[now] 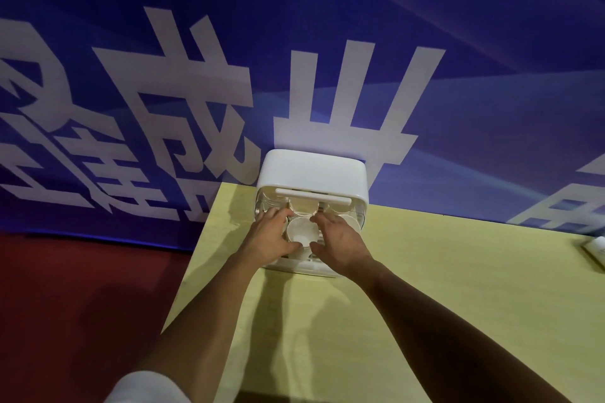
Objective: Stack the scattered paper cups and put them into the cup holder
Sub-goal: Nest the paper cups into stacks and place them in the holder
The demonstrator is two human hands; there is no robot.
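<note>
The paper cups (302, 232) sit in the front opening of the cup holder (311, 170), mouth toward the camera, so their long axis seems to run down into the holder. The left hand (268, 235) and right hand (340, 244) flank them equally close, each grip curled round the rim. The holder stands at the table's (425, 288) far edge.

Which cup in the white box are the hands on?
The front cup, gripped between the left hand and right hand; the other cups sit behind it, deeper in the box.
</note>
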